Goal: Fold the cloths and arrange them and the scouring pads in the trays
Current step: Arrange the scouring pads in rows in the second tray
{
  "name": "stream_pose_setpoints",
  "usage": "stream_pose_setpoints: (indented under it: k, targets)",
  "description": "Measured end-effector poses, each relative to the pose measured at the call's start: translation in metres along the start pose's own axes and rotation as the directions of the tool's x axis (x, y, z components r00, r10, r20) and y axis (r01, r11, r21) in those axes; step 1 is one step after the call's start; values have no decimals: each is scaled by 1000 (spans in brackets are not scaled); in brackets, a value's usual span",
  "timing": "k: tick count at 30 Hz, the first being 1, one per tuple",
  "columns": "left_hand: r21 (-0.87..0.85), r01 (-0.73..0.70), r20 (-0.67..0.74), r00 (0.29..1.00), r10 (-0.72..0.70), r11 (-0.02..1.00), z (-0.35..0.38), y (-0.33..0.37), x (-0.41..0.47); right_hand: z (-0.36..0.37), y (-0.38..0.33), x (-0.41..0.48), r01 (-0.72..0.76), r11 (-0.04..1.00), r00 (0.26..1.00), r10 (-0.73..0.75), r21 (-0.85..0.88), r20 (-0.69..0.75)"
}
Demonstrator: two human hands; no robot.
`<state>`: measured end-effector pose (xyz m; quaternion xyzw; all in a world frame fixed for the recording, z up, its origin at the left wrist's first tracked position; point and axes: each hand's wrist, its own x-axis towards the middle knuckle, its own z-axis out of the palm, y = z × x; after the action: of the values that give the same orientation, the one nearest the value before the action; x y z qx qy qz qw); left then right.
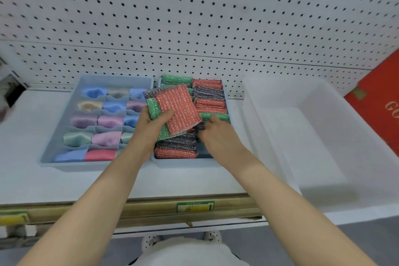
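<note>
Left hand (151,128) grips fanned scouring pads (179,110) above the tray (183,162) rim; right hand (217,135) inside, grasp unclear

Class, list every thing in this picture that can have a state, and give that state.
Held pads, three, fanned, red on top, above the trays.
Left hand, grips the held pads.
Right hand, fingers in among the tray pads; grip unclear.
Cloth tray, visible compartments hold folded cloths.
Pad tray, nearly full, tray pads on edge.
White bin, empty.
</note>
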<state>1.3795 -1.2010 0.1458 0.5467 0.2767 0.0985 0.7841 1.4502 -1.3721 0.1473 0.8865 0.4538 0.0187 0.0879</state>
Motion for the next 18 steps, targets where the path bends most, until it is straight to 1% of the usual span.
stream_pose_setpoints:
  k: [1, 3, 4, 7, 9, 11, 12, 13, 14, 15, 16, 17, 18]
  targets:
    - [-5, -3, -3, 1000, 3, 1000, 0, 1, -1, 1, -5, 3, 10, 1000, 1000, -9, -17, 30]
    - [-18, 0, -7, 1000, 0, 1000, 1, 1, -2, 2, -6, 5, -2, 999, 998, -1, 52, 59]
    - [-23, -1, -6, 1000, 0, 1000, 0, 0, -1, 2, -1, 4, -24, 994, 999, 18, 103, 52]
    - [-27, -9, -11, 1000, 8, 1000, 1, 2, -3, 6, 24, -2, -104, 970, 991, 119, 222, -59]
    - [-23, -11, -21, 1000, 11, 1000, 2, 1, -3, 13, 30, -5, -153, 958, 983, 174, 243, -67]
    - [-20, -13, -27, 1000, 13, 1000, 3, 5, -6, 18, 30, -6, -164, 959, 981, 184, 232, -68]
    - [-24, -26, -17, 1000, 25, 999, 4, 6, -7, 14, 31, -6, -160, 954, 981, 182, 253, -67]
    - [-23, -37, 3, 999, 37, 999, 5, 8, -10, 9, 33, -6, -162, 931, 978, 196, 327, -74]
    - [-21, -40, 40, 998, 40, 999, 7, 10, -13, -1, 35, -5, -171, 863, 964, 246, 475, -98]
    - [-12, -43, 88, 995, 44, 999, 8, 12, -16, -13, 36, -6, -176, 714, 938, 330, 677, -105]
    - [5, -39, 150, 988, 37, 999, 10, 14, -19, -27, 35, -6, -167, 491, 913, 404, 855, -53]
    - [44, -18, 198, 980, 9, 999, 11, 15, -21, -36, 33, -6, -165, 245, 907, 417, 955, 50]
    - [102, -6, 249, 968, -20, 995, 13, 14, -22, -40, 29, -6, -182, 45, 915, 373, 982, 152]
